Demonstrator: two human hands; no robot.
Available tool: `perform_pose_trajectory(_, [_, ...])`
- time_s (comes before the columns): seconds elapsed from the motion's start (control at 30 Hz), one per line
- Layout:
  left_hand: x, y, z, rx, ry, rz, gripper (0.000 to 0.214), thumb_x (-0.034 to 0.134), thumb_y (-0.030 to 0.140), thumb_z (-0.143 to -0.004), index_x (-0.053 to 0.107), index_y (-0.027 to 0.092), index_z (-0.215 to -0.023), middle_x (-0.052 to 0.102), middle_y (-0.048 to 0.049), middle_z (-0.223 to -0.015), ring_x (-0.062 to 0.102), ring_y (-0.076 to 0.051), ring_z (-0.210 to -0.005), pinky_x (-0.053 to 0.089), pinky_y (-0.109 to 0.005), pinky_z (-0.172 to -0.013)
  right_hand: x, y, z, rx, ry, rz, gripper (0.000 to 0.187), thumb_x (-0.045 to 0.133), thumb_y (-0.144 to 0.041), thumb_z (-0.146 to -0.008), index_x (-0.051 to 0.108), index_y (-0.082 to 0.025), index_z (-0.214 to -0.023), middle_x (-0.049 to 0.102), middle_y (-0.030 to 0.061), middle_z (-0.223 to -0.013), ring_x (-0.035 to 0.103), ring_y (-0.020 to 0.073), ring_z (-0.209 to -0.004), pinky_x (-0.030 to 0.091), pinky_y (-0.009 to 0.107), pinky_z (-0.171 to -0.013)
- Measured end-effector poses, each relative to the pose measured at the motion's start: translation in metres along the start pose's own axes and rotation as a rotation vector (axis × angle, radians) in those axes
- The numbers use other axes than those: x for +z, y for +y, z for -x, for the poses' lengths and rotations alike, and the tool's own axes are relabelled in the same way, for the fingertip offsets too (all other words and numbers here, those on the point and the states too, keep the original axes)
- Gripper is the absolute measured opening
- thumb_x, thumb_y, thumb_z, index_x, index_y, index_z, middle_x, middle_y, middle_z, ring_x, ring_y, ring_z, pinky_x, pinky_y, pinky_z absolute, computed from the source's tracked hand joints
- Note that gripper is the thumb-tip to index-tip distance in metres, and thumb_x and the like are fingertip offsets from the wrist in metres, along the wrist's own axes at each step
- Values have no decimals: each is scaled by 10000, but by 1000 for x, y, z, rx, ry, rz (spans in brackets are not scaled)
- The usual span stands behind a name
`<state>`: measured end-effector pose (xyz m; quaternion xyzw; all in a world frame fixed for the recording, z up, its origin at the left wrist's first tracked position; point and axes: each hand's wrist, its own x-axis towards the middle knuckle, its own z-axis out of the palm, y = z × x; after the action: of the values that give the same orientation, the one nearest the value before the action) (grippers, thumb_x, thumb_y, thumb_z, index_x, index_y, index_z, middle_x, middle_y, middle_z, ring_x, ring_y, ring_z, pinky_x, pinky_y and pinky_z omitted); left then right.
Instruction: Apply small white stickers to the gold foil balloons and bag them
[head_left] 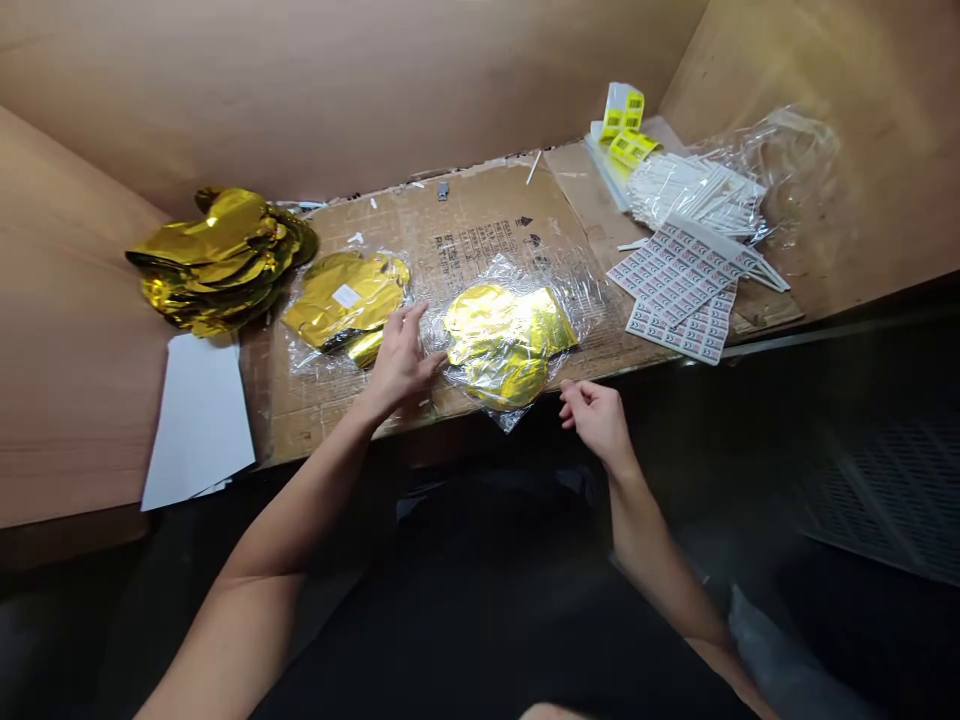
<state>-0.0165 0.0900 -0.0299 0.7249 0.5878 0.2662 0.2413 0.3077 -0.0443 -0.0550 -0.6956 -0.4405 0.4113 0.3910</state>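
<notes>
The left hand (401, 360) lies palm down with fingers spread, while the right hand (596, 420) curls loosely.

Two bare hands (401, 360) show, with two clear plastic bags (510, 345) of gold foil balloons and one heaped pile of loose gold foil balloons (217, 262) (too tangled to count singly). There are two overlapping white sheets of printed labels (679, 285), one white paper sheet (199, 425) and one bundle of thin white plastic sticks (694, 195).

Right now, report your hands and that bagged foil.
Left hand open beside bagged gold foil. Right hand open, off it. Second bagged foil past left hand.
</notes>
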Motion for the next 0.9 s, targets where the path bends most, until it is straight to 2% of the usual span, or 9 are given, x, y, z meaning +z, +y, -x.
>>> perform_pose_trajectory(0.07, [1,2,-6,83,-50,-72,745,767,305,-849,518,192,-1541,644,-167,-1442,672,-289,-1180,539,-433,-1042,13,6,10,55,-53,-101,632,661,-790,-890,693,-175,-749,676,33,-616,616,131,-455,465,228,-445])
perform_pose_trajectory(0.13, [4,4,-12,27,-138,-69,574,734,312,-880,625,172,-1426,749,-120,-1183,704,-258,-997,555,-402,-956,23,5,13,76,-70,-180,611,715,-777,-854,710,-169,-786,666,19,-610,586,112,-438,451,213,-426])
perform_pose_trajectory(0.23, [8,4,-14,-124,-205,50,370,797,345,-816,748,184,-1145,730,-34,-860,661,-199,-760,542,-327,-774,26,-1,13,72,-55,-246,559,781,-721,-818,693,-172,-771,623,-8,-567,540,93,-424,452,203,-416])
perform_pose_trajectory(0.4, [-2,0,-5,-318,-316,540,413,882,469,-721,755,166,-970,718,-27,-800,575,-124,-621,457,-259,-608,20,-4,19,26,-70,-233,466,792,-620,-846,703,-168,-776,596,-15,-560,537,101,-470,493,208,-440])
perform_pose_trajectory(0.5, [-14,-2,-2,-377,-441,492,374,936,426,-639,764,160,-838,699,-23,-706,545,-115,-567,397,-245,-552,22,-1,24,12,-68,-222,429,769,-585,-880,715,-165,-810,606,-8,-573,549,109,-485,500,214,-448])
perform_pose_trajectory(0.63, [-26,-3,1,-322,-584,407,316,938,426,-640,770,164,-695,691,-32,-660,583,-136,-582,439,-260,-573,27,4,25,-1,-13,-239,410,740,-565,-915,691,-170,-818,607,-11,-587,546,102,-465,452,207,-439])
perform_pose_trajectory(0.7, [-29,-3,6,-335,-585,439,319,947,424,-636,758,168,-658,683,-29,-638,578,-133,-563,440,-259,-565,26,6,24,-5,2,-243,408,737,-565,-918,676,-175,-814,603,-14,-593,543,102,-461,442,213,-445])
perform_pose_trajectory(0.8, [-30,-4,20,-455,-530,507,322,969,397,-618,748,165,-650,673,-27,-606,564,-129,-524,425,-255,-523,21,7,21,-10,4,-198,408,717,-580,-924,672,-185,-831,606,-10,-599,548,122,-470,459,241,-470])
perform_pose_trajectory(0.9, [-29,-4,44,-607,-467,610,318,979,356,-610,737,154,-645,668,-18,-602,538,-102,-499,408,-231,-489,14,2,20,-72,37,8,403,663,-570,-959,669,-194,-813,630,18,-602,561,153,-497,454,276,-515])
